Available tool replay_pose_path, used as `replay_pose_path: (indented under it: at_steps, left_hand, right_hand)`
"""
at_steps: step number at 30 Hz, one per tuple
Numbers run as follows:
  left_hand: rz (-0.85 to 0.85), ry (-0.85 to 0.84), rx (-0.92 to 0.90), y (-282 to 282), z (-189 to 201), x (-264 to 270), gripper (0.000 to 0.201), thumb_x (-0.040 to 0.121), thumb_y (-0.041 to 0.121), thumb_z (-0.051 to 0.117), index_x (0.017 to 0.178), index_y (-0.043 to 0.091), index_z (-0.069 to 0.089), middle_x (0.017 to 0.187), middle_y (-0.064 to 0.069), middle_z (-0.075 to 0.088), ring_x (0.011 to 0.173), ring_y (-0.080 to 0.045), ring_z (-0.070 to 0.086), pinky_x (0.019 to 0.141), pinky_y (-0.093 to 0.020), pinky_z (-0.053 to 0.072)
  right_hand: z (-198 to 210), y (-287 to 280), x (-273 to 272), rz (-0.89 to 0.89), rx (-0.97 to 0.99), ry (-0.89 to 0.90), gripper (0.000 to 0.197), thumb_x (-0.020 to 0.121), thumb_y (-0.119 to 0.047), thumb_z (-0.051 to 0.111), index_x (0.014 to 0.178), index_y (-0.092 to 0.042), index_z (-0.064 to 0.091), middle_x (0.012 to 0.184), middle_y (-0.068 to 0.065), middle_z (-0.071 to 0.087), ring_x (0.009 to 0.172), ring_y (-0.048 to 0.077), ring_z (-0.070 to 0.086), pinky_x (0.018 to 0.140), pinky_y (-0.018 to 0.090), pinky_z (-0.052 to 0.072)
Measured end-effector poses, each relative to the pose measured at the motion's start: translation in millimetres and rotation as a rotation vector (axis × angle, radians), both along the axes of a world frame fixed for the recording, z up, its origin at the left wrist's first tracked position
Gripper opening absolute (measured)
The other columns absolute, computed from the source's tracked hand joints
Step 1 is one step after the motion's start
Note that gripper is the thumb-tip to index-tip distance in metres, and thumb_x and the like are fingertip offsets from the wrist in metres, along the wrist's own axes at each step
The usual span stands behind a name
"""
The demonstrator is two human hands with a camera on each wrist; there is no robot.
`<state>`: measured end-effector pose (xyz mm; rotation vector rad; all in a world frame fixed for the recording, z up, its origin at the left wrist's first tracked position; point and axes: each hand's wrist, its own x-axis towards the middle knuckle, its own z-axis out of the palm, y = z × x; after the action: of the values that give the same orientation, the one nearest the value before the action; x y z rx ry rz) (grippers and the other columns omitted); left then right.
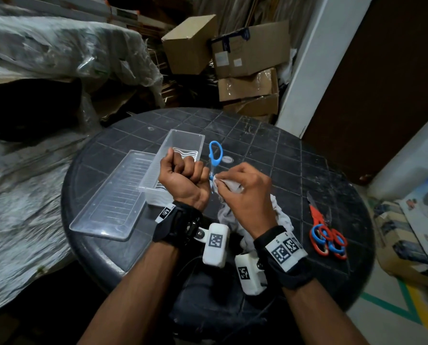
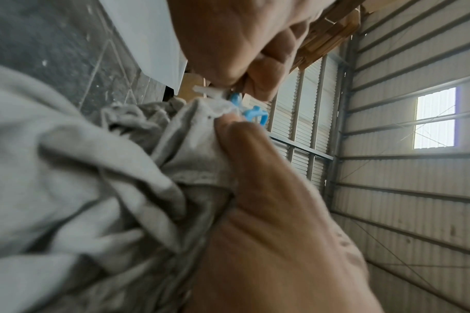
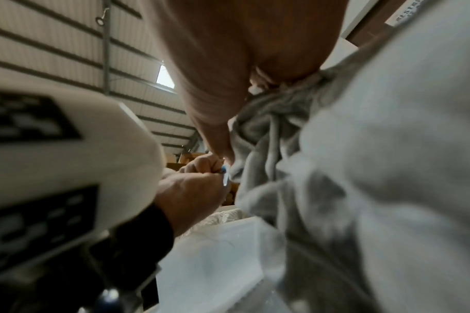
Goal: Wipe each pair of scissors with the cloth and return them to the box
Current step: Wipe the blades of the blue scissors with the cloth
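Over the middle of the round dark grid-patterned table [image 1: 270, 150], the left hand [image 1: 180, 180] is curled into a fist round the lower part of the blue-handled scissors [image 1: 215, 153], one blue loop standing up above the knuckles on the far side. Just to its right, the right hand [image 1: 247, 192] pinches a fold of the crumpled grey cloth [image 1: 280, 217] against the scissors at the blade end, thumb and fingertips pressed together on the fabric; the rest of the cloth trails down to the table near the wrist. The left wrist view shows that pinch close up, blue plastic peeking out beyond the fabric.

Behind the left hand sits the clear rectangular plastic box [image 1: 190, 140], and I can see no scissors in the part that shows. Its clear flat lid [image 1: 113, 202] lies on the table just left of it. Out on the right of the table, well apart from the hands, a heap of red- and blue-handled scissors [image 1: 326, 232] lies flat, handles toward the near edge.
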<state>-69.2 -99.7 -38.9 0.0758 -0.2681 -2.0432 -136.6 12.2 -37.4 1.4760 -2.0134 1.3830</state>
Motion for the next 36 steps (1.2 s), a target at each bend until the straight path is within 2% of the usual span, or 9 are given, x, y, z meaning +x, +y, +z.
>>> replay_pose_path:
  at_steps: [3,6,12,18,21,27,31,36]
  left_hand:
    - [-0.005,-0.011,0.005,1.2,-0.2,0.9,0.05,0.101,0.032,0.039,0.058,0.024,0.015,0.05,0.005,0.007,0.043,-0.013,0.002,0.042,-0.022,0.006]
    - [-0.004,-0.019,0.022,3.0,-0.5,1.3,0.05,0.101,0.032,0.04,0.059,0.024,0.015,0.05,0.005,0.007,0.043,-0.013,0.003,0.041,-0.021,0.008]
    - [-0.005,-0.012,0.036,5.2,-0.7,1.5,0.051,0.102,0.03,0.04,0.058,0.024,0.014,0.049,0.005,0.007,0.042,-0.013,0.003,0.038,-0.018,0.012]
    - [-0.031,0.004,0.033,10.4,1.2,0.7,0.055,0.103,0.03,0.038,0.052,0.025,0.018,0.041,0.008,0.015,0.042,-0.013,0.003,0.038,-0.018,0.012]
    - [-0.038,0.002,0.031,12.5,2.0,-0.1,0.057,0.103,0.029,0.038,0.047,0.024,0.023,0.041,0.008,0.015,0.042,-0.013,0.003,0.038,-0.017,0.013]
    - [-0.036,-0.01,0.026,15.1,0.5,-1.2,0.057,0.102,0.028,0.039,0.048,0.024,0.023,0.041,0.007,0.014,0.042,-0.013,0.003,0.037,-0.018,0.015]
    - [-0.044,-0.017,0.01,16.6,-1.1,-3.1,0.056,0.101,0.028,0.04,0.048,0.024,0.024,0.041,0.008,0.015,0.042,-0.013,0.003,0.039,-0.02,0.012]
    - [-0.032,0.009,-0.001,12.6,-0.1,-0.7,0.053,0.103,0.029,0.038,0.053,0.026,0.018,0.041,0.008,0.016,0.042,-0.012,0.002,0.038,-0.018,0.011]
  right_hand:
    - [-0.2,-3.9,1.8,-0.003,0.042,0.074,0.006,0.082,-0.009,0.082,0.085,-0.013,0.082,0.082,-0.001,0.064,0.071,0.008,0.06,0.069,0.017,0.047]
    - [-0.7,-5.6,4.4,-0.041,0.117,0.107,0.002,0.082,-0.009,0.078,0.081,-0.011,0.079,0.08,-0.002,0.062,0.068,0.009,0.058,0.065,0.025,0.048]
    - [-2.6,-6.6,9.1,-0.079,0.127,0.072,0.005,0.08,-0.009,0.076,0.075,-0.009,0.077,0.076,0.0,0.063,0.065,0.015,0.059,0.063,0.037,0.05]
    - [-1.7,0.5,6.5,-0.088,0.136,0.026,0.006,0.079,-0.011,0.078,0.074,-0.011,0.078,0.074,-0.001,0.064,0.065,0.01,0.059,0.064,0.031,0.049]
    - [0.0,3.9,3.7,-0.099,0.167,0.007,0.008,0.08,-0.011,0.077,0.072,-0.012,0.078,0.072,-0.001,0.064,0.066,0.011,0.06,0.065,0.033,0.05]
    - [-0.1,4.3,3.0,-0.131,0.19,-0.026,0.007,0.079,-0.014,0.078,0.073,-0.015,0.08,0.069,-0.001,0.063,0.064,0.011,0.059,0.064,0.035,0.051]
    - [0.1,3.7,2.8,-0.145,0.188,-0.07,0.006,0.077,-0.014,0.079,0.073,-0.018,0.081,0.067,-0.003,0.065,0.063,0.008,0.059,0.063,0.029,0.049]
    - [-1.7,13.6,-11.9,-0.185,0.237,-0.151,0.009,0.076,-0.006,0.078,0.071,-0.013,0.082,0.068,0.001,0.073,0.057,0.002,0.059,0.059,0.012,0.045]
